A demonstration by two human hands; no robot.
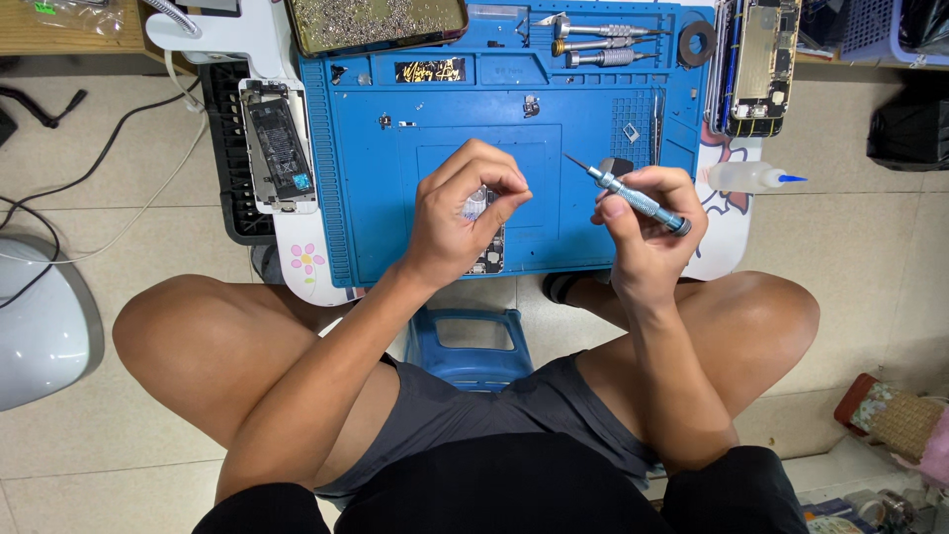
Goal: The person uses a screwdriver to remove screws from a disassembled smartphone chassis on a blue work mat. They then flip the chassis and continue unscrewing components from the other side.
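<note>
My left hand (457, 213) is closed around a small circuit board (486, 255), held upright over the blue work mat (386, 198); only the board's lower end and a bit at the fingertips show. My right hand (647, 222) grips a slim metal screwdriver (633, 198), its tip pointing up and left, apart from the board. A small dark part sits at my right fingertips.
An opened phone body (279, 148) lies left of the mat, another (759, 64) at the top right. Spare screwdrivers (598, 44) rest at the mat's top edge. A squeeze bottle (751, 178) lies to the right. A blue stool (465, 346) stands between my knees.
</note>
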